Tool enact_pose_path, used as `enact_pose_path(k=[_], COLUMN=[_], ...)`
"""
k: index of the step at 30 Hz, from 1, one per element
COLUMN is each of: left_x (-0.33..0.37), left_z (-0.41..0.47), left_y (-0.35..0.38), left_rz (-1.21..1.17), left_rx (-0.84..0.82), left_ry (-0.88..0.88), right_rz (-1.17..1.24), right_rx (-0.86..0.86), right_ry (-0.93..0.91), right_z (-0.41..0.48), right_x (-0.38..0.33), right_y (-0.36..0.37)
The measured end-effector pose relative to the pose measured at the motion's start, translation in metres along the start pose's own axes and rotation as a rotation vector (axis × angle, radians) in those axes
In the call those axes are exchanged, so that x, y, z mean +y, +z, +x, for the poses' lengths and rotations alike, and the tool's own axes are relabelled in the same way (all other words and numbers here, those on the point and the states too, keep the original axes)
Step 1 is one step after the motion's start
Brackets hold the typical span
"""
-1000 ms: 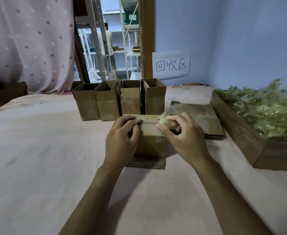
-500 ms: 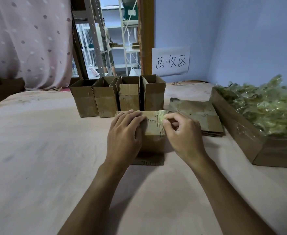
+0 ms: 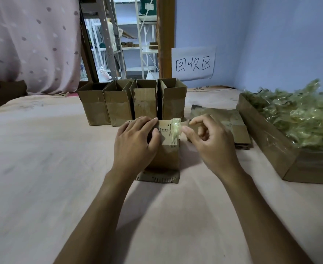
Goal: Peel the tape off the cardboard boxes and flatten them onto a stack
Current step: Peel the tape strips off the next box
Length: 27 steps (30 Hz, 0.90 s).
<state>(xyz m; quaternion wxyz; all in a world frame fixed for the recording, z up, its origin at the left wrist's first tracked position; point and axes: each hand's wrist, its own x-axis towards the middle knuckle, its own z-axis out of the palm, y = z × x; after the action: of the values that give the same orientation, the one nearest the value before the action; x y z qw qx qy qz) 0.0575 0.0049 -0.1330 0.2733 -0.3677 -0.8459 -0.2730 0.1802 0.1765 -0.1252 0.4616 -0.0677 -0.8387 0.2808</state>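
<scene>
A small cardboard box (image 3: 166,155) stands on the pink cloth in front of me, its bottom flap spread towards me. A strip of yellowish clear tape (image 3: 175,128) sticks up, half peeled, from the box's top right edge. My left hand (image 3: 135,141) presses flat on the top of the box with straight fingers. My right hand (image 3: 212,143) hovers just right of the tape, loosely curled, thumb tip beside the strip and index finger apart from it. A stack of flattened boxes (image 3: 233,121) lies to the right behind that hand.
Several open upright boxes (image 3: 118,109) stand in a row just behind the one I work on. A large carton (image 3: 267,138) heaped with crumpled tape (image 3: 299,115) sits at the right. A paper sign (image 3: 193,62) hangs on the blue wall. A person (image 3: 116,35) stands among shelves beyond the doorway.
My right hand pulled the tape up off the box top, then shifted right and loosened its pinch. My left hand flattened on the box. The view moved closer.
</scene>
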Motion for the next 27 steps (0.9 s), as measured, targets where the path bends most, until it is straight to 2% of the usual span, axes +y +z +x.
enact_pose_path(k=[3, 6, 11, 17, 27], left_x=[-0.001, -0.003, -0.007, -0.006, -0.007], left_z=[0.001, 0.002, -0.001, -0.002, -0.003], left_y=[-0.001, 0.002, 0.007, 0.009, 0.012], left_rz=[-0.015, -0.029, -0.044, -0.04, -0.058], left_rx=[-0.007, 0.005, 0.051, 0.069, 0.091], left_ry=[0.002, 0.004, 0.007, 0.007, 0.016], right_rz=[0.113, 0.08, 0.077, 0.032, -0.065], right_rx=[-0.069, -0.197, -0.272, -0.438, -0.453], right_ry=[-0.104, -0.156, -0.117, -0.03, -0.049], right_z=[-0.002, -0.008, -0.008, -0.009, -0.007], right_x=[-0.008, -0.012, -0.01, -0.014, -0.021], right_y=[0.001, 0.008, 0.007, 0.004, 0.007])
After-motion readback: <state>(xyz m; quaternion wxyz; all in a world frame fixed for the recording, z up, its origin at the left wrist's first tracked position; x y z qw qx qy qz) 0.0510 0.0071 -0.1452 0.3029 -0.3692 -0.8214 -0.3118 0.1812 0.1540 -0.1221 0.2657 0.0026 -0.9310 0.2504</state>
